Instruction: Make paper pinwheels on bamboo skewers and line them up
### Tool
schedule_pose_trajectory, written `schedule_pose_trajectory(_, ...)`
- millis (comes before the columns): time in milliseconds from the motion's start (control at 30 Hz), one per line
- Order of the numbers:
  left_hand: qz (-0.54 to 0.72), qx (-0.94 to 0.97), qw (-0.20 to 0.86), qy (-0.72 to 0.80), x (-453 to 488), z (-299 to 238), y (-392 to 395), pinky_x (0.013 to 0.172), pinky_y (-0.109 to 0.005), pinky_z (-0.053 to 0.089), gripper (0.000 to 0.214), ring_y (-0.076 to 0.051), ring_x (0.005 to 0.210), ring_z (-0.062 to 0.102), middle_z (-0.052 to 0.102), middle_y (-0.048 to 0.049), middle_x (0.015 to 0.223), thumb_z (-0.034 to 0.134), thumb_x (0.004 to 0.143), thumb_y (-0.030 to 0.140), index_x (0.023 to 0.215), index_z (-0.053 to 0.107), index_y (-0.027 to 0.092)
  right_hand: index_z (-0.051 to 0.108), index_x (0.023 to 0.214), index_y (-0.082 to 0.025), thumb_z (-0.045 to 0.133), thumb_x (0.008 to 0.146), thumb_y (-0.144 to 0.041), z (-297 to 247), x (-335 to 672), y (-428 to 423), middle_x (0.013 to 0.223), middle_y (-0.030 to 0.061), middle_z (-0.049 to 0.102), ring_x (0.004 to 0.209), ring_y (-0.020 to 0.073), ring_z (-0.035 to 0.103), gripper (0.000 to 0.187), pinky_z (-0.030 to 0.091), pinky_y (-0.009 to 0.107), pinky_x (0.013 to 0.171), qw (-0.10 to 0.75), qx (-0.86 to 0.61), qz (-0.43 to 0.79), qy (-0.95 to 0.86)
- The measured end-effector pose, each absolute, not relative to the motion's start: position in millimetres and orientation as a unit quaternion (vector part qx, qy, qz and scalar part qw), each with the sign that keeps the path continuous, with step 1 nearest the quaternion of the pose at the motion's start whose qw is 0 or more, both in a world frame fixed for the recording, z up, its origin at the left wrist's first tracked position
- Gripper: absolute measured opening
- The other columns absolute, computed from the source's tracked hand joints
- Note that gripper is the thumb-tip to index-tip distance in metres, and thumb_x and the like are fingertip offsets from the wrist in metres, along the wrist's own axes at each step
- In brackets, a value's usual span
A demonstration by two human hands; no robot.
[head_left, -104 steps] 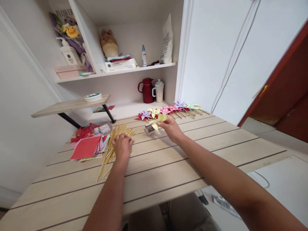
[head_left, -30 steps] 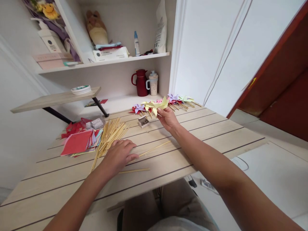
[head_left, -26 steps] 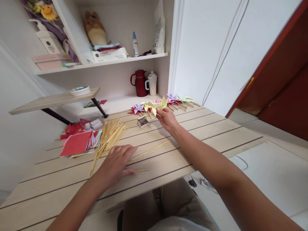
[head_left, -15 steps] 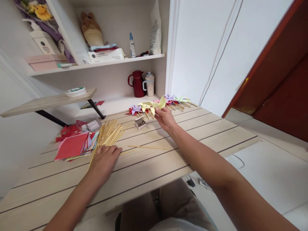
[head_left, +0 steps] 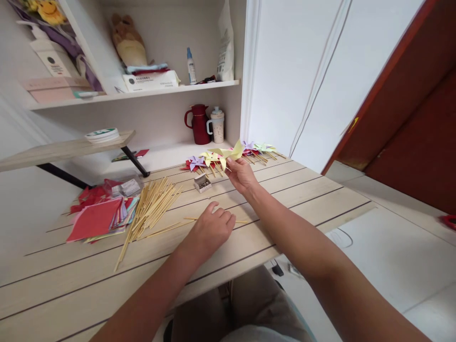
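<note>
My right hand (head_left: pixel 241 174) pinches a yellow paper pinwheel (head_left: pixel 227 154) and holds it up above the wooden table (head_left: pixel 302 190), just in front of the row of finished pinwheels (head_left: pixel 256 149). My left hand (head_left: pixel 212 230) rests palm down in the middle of the table, fingers curled over a single bamboo stick (head_left: pixel 188 219) that lies flat. A heap of bamboo sticks (head_left: pixel 151 207) lies to its left. A small open box of pins (head_left: pixel 202 183) stands between the heap and my right hand.
A stack of coloured paper squares (head_left: pixel 98 218) lies at the left, with a clear plastic box (head_left: pixel 124 187) behind it. A red jug (head_left: pixel 194 125) and a mug (head_left: pixel 215 126) stand at the back. A low wooden shelf (head_left: pixel 64 149) overhangs the left. The table's front edge is near my lap.
My left hand moved right from the stick heap to the single loose stick in the middle of the table. My right hand kept the yellow pinwheel raised.
</note>
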State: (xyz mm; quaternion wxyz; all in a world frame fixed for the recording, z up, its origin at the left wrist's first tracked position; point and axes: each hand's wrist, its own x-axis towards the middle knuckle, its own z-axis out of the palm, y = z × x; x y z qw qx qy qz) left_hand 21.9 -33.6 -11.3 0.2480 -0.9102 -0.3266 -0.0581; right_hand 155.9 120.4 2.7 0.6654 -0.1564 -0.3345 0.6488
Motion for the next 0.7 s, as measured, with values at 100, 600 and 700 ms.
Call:
schedule_pose_trajectory(100,-0.045,-0.916,0.228,-0.327,30.3,-15.3,-22.8,0.099,-0.044,0.041,0.017,-0.020,0.076,0.063,0.067,-0.0028,0.076,0.059,0.086,0.002,0.081,0.065,0.017,0.072,0.083,-0.022,0.088,0.063,-0.016,4.9,157.0,120.6,0.087,-0.0031,0.076,0.081,0.0114,0.067,0.027,0.055,0.025,0.076,0.667,-0.147,0.652,-0.328)
schedule_pose_trajectory(600,-0.316,-0.823,0.254,-0.397,3.5,-21.9,8.8,0.105,-0.045,0.039,0.013,-0.019,0.085,0.068,0.075,-0.0036,0.091,0.056,0.094,0.013,0.088,0.067,0.018,0.068,0.085,-0.022,0.089,0.066,-0.018,-1.1,146.3,115.8,0.088,-0.0027,0.077,0.082,0.0126,0.069,0.028,0.058,0.025,0.076,0.650,-0.117,0.684,-0.309)
schedule_pose_trajectory(700,-0.364,-0.794,0.257,-0.413,7.5,-15.7,9.4,0.104,-0.045,0.038,0.014,-0.019,0.086,0.070,0.076,-0.0036,0.094,0.055,0.095,0.015,0.091,0.067,0.019,0.065,0.082,-0.021,0.085,0.072,-0.015,-7.7,135.6,114.1,0.081,-0.0026,0.076,0.078,0.0123,0.070,0.024,0.059,0.025,0.075,0.637,-0.130,0.717,-0.253)
